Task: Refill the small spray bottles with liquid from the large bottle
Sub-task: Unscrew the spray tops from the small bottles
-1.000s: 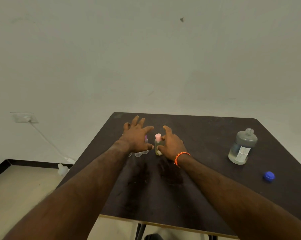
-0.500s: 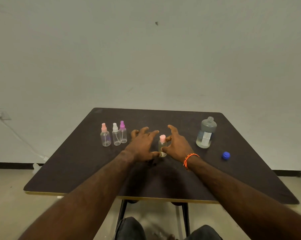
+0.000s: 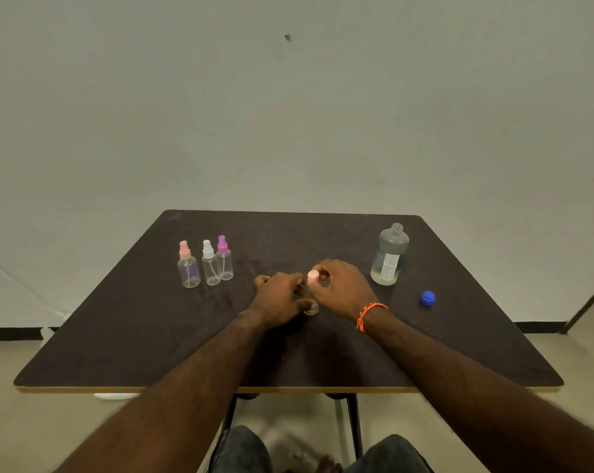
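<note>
At the middle of the dark brown square tabletop point(image 3: 118, 336) stands a small clear plastic spray bottle with a pale pink cap point(image 3: 312, 295), upright, its base on the wood and a little yellowish liquid visible at the bottom. The left hand point(image 3: 279, 302) curls round the body of this bottle, thumb across its lower part. The right hand point(image 3: 340, 289), with an orange thread band point(image 3: 369, 314) on its wrist, pinches the pink cap between curled fingers and thumb.

Left of the held bottle, well apart, three more small clear spray bottles stand close together: one with a pink nozzle point(image 3: 188, 265), one with a white nozzle point(image 3: 210, 263) and one with a purple nozzle point(image 3: 224, 258). Right of the held bottle stands the large clear plastic bottle with a white label point(image 3: 389, 256), uncapped and about a third full. Its round blue screw cap point(image 3: 427, 298) lies on the tabletop nearer the person, to the right of the large bottle
</note>
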A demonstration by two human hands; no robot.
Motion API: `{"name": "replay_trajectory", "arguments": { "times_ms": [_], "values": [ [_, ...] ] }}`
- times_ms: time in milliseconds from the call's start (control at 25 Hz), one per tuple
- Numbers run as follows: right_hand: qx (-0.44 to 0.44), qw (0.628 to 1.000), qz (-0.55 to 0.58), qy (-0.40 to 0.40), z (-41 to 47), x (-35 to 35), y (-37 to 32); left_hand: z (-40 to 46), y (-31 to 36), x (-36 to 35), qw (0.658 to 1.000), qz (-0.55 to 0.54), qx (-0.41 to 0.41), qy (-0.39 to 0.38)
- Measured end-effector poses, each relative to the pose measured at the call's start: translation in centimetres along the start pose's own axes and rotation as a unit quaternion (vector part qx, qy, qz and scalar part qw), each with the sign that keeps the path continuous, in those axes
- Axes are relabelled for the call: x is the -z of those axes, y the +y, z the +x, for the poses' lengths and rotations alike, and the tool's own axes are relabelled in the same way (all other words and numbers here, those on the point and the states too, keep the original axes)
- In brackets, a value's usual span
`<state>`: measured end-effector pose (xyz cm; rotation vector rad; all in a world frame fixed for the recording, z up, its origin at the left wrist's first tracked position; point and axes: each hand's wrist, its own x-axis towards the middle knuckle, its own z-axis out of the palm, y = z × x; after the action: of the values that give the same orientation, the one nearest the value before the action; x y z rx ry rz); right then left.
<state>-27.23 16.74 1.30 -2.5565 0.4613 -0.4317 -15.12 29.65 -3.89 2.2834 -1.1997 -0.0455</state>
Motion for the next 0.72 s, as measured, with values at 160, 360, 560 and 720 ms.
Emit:
{"name": "replay_trajectory", "arguments": {
  "times_ms": [160,360,560,720],
  "values": [
    [0.001,1.000,-0.014,0.001,0.6,0.3,-0.4,0.2,0.0,0.2,1.000,-0.007,0.007,-0.022],
    [0.081,0.994,-0.023,-0.065,0.7,0.7,-0.5,0.6,0.4,0.5,0.999,0.013,0.007,-0.036],
    [0.022,0.999,-0.015,-0.040,1.2,1.3,-0.5,0.1,0.1,0.4,0.999,-0.019,0.024,-0.018],
    [0.024,0.998,-0.020,-0.055,1.6,0.9,-0.6,-0.1,0.1,-0.1,0.999,-0.021,0.028,0.000]
  ]
}}
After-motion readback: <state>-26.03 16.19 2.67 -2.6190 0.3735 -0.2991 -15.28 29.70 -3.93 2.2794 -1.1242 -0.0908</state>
